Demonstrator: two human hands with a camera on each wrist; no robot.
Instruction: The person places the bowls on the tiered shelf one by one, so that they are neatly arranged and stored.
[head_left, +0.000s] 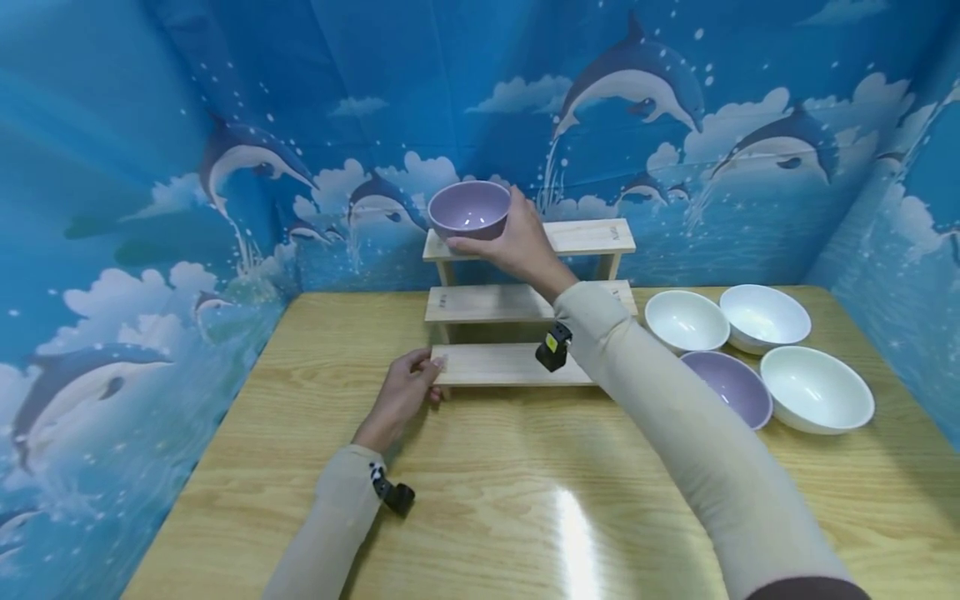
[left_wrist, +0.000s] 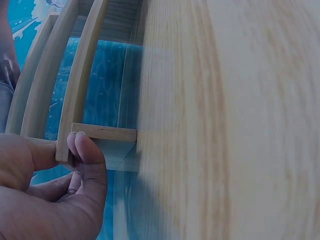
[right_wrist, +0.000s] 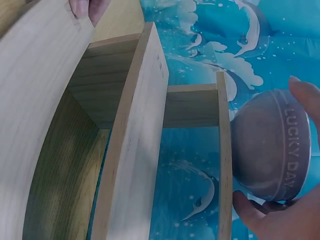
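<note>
A purple bowl (head_left: 469, 210) is at the left end of the top step of a three-tier wooden stand (head_left: 495, 304). My right hand (head_left: 522, 242) grips its right side, thumb low at the front. Raised letters reading "LUCKY DAY" show on the bowl (right_wrist: 272, 145) in the right wrist view, its base against or very near the top board. At the lowest board's left end, my left hand (head_left: 407, 387) pinches the board's edge between thumb and fingers. The left wrist view shows this hand (left_wrist: 75, 185) around the board's corner.
Right of the stand, a second purple bowl (head_left: 731, 387) sits among three white bowls, one of them a white bowl (head_left: 817, 392) at the front right. The stand is on a wood-grain table (head_left: 480, 492). A blue dolphin-print curtain (head_left: 420, 92) hangs behind and at the sides.
</note>
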